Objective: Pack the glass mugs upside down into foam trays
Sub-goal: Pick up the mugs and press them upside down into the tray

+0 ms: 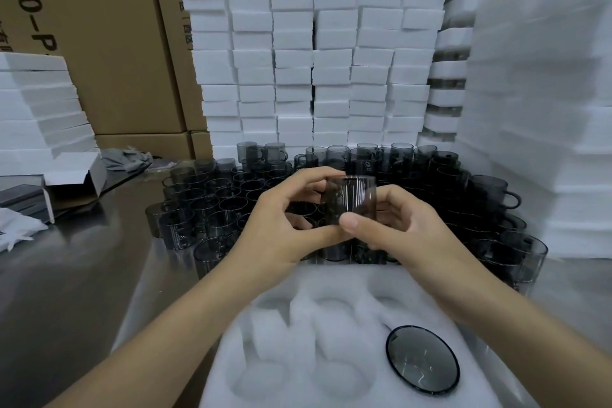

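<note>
The left hand (281,228) and right hand (410,232) grip one mug (352,200) over the tray (344,276). Next, probably: seat it upside down in a free pocket (331,310).

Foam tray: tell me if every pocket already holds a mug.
No: the foam tray holds just one upturned mug; its other visible pockets are empty.

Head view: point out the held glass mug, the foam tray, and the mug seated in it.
held glass mug (352,200), head view, on its side wall.
foam tray (334,276), head view, on bare foam at its far edge.
seated mug (422,359), head view, on its upturned base.
</note>
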Action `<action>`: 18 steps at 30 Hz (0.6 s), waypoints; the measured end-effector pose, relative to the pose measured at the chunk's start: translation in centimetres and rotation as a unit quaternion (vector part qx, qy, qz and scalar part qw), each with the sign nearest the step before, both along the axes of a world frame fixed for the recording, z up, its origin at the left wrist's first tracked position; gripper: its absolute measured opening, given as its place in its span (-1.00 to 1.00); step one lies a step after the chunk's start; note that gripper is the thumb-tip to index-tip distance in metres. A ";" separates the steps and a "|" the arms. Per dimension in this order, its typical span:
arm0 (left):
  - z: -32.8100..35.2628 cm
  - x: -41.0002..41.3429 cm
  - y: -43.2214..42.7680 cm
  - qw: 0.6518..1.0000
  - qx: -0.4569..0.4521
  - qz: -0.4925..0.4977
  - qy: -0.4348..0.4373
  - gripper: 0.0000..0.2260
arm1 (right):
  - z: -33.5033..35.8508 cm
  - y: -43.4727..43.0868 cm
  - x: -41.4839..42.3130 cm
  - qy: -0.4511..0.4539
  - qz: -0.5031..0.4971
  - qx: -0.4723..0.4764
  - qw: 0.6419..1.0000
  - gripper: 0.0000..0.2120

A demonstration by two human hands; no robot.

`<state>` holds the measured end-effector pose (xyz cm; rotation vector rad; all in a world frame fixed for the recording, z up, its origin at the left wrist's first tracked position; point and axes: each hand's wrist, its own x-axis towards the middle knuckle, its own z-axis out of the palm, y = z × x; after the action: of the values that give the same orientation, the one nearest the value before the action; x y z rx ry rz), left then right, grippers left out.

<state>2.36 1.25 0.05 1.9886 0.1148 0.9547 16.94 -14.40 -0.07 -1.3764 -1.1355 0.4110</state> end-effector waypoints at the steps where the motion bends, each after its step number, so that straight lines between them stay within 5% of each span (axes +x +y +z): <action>1: 0.0 0.0 0.1 1.000 -0.007 -0.007 -0.010 -0.48 | 0.1 0.0 0.0 0.006 0.018 -0.006 1.000 -0.52; 7: 0.2 0.0 -0.1 0.998 -0.022 -0.050 0.025 -0.41 | 1.0 0.0 0.1 0.115 0.134 0.011 0.984 -0.49; 14: 0.1 -0.4 -0.2 0.998 0.062 0.027 0.007 -0.41 | 0.2 0.3 -0.3 0.038 -0.033 0.076 0.996 -0.36; 18: 0.3 -0.4 -0.2 0.998 0.050 0.021 0.020 -0.38 | -0.2 0.4 -0.2 -0.009 -0.031 0.114 0.993 -0.37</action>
<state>1.95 1.01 0.35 2.1051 0.1329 0.9642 16.70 -14.00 -0.24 -1.2140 -1.1143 0.2170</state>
